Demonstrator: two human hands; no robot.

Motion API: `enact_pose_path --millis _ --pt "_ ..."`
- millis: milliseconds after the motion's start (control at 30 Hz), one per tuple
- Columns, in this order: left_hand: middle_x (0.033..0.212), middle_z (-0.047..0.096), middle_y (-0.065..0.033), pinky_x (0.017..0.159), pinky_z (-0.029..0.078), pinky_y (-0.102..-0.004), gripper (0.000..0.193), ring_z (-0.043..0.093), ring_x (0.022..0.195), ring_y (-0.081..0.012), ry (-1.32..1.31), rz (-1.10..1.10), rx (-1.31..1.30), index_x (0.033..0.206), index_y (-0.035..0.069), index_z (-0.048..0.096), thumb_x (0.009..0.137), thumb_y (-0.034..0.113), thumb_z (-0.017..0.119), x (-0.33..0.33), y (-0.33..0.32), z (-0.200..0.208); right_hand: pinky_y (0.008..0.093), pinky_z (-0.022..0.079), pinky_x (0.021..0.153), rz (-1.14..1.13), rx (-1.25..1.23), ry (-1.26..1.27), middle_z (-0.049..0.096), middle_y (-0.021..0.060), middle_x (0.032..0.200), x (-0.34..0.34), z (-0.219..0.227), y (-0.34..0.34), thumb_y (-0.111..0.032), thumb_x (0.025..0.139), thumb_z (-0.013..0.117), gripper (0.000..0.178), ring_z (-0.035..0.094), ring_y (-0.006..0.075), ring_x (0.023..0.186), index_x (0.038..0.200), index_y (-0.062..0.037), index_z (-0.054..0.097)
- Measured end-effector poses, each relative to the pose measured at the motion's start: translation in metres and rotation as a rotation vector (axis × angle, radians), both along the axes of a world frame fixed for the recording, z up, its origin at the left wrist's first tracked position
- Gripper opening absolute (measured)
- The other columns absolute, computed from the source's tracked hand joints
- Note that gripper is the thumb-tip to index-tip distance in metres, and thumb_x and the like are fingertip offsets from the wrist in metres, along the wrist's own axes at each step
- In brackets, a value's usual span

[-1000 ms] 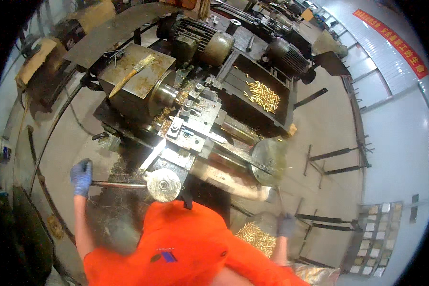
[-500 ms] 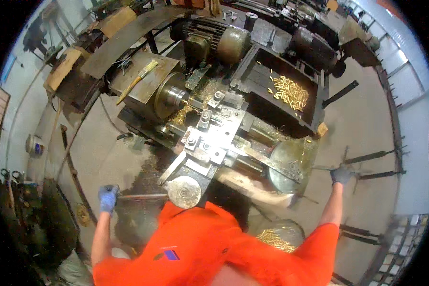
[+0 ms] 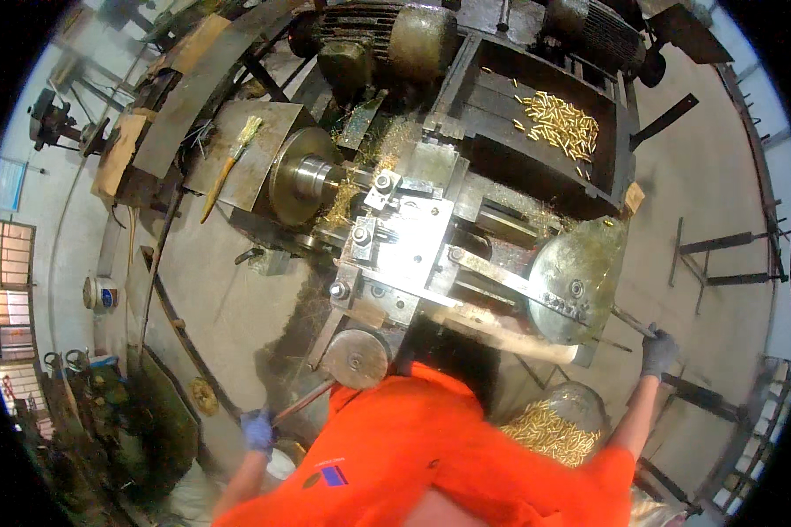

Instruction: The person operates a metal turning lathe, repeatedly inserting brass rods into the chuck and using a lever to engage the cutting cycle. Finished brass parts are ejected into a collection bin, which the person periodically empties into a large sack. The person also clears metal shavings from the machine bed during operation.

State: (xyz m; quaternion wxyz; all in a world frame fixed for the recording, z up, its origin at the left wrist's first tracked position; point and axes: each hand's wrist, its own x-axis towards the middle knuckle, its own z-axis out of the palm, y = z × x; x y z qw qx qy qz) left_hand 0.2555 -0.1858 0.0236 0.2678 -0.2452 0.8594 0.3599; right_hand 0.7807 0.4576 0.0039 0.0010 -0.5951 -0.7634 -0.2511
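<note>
My left hand (image 3: 257, 431), in a blue glove, is closed around the end of a lever rod (image 3: 304, 402) that runs to a small round metal disc (image 3: 357, 358) at the front of a lathe. On the right, my gloved right hand (image 3: 659, 353) grips another lever rod (image 3: 629, 321) beside a larger metal disc (image 3: 574, 285). Between the two stands the shiny tool slide (image 3: 417, 233) with bolted tool blocks (image 3: 361, 235). Its tools point toward the round spindle chuck (image 3: 312, 176) at the left. Chips hide the details near the spindle.
A brush (image 3: 230, 167) lies on the headstock cover. Many small brass-coloured pieces (image 3: 561, 126) lie in a dark metal tray (image 3: 483, 110) at the back right; more (image 3: 549, 433) fill a round container below my right arm. Motors (image 3: 422, 44) stand behind. A pale bar (image 3: 501, 332) crosses the front.
Both lever ends have swung nearer to my body, with my hands still on them. The view has shifted, so the machine appears farther right.
</note>
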Motion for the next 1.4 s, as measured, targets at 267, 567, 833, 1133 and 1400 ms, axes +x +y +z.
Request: enact_pose_path --millis 267,567,833,1133,1400 --pt "0.058 0.053 -0.0084 0.031 0.034 -0.0301 0.022 0.044 0.036 -0.0173 0.236 -0.039 -0.001 0.077 0.004 0.051 0.081 0.023 0.059 -0.002 -0.029 -0.037 0.0446 0.044 0.069 -0.336 -0.157 0.059 0.063 0.0186 0.072 0.000 0.001 -0.038 -0.047 0.082 0.047 0.045 0.061 0.0359 0.069 0.067 -0.0091 0.066" --pt "0.060 0.056 -0.0067 0.049 0.043 -0.0311 0.021 0.050 0.048 -0.0163 -0.003 -0.673 -0.094 0.080 0.005 0.061 0.084 0.025 0.056 -0.021 0.032 0.023 0.0430 0.047 0.059 -0.342 -0.255 0.138 0.061 0.0193 0.069 -0.021 0.028 -0.070 -0.047 0.082 0.046 0.047 0.061 0.0364 0.065 0.067 -0.0075 0.067" --pt "0.072 0.061 -0.0176 0.059 0.046 -0.0422 0.035 0.060 0.065 -0.0328 0.346 -1.598 -0.128 0.080 0.007 0.063 0.080 0.040 0.050 -0.005 0.163 0.072 0.0420 0.048 0.060 -0.187 -0.271 0.311 0.062 0.0199 0.073 0.007 0.012 -0.149 -0.037 0.071 0.060 0.036 0.062 0.0344 0.068 0.085 -0.0043 0.066" --pt "0.080 0.062 -0.0170 0.069 0.047 -0.0418 0.033 0.060 0.077 -0.0352 0.187 -1.608 0.090 0.093 0.012 0.062 0.077 0.040 0.053 -0.023 0.157 0.049 0.0458 0.048 0.063 -0.607 -0.404 0.165 0.063 0.0212 0.077 0.094 0.035 -0.206 -0.036 0.072 0.056 0.037 0.061 0.0411 0.072 0.079 -0.0007 0.064" --pt "0.088 0.062 -0.0177 0.070 0.047 -0.0419 0.034 0.059 0.081 -0.0352 0.042 -1.704 0.030 0.104 0.013 0.057 0.080 0.036 0.053 -0.030 0.161 0.044 0.0462 0.047 0.065 -0.626 -0.369 0.262 0.060 0.0266 0.078 0.094 0.030 -0.215 -0.031 0.072 0.055 0.035 0.059 0.0430 0.079 0.077 0.0030 0.064"
